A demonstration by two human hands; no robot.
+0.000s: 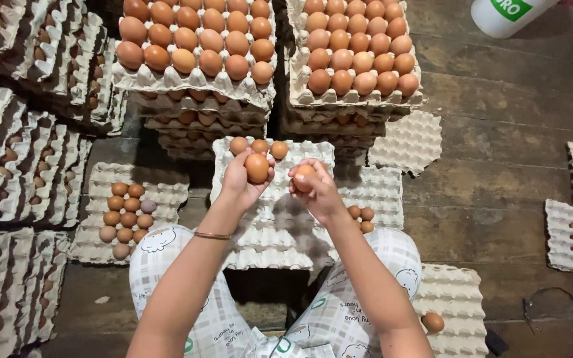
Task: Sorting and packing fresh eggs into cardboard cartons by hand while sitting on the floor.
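Stacks of filled egg trays (pixel 197 79) tower over a wooden floor (pixel 499 132), while the grey tray (pixel 273 225) before the seated person holds just three eggs (pixel 258 146) along its far edge — most cups still bare. Above it, the left hand (pixel 241 182) grips a brown egg (pixel 256 168) in its fingertips; the right hand (pixel 313 189) curls around a second egg (pixel 304 176) — sorting, it seems, barely begun on this tray.

I see both forearms extended forward, left hand (pixel 243 178) raised with fingers curled closed, right hand (pixel 313 189) level beside it, fingers likewise curled, wrists nearly straight
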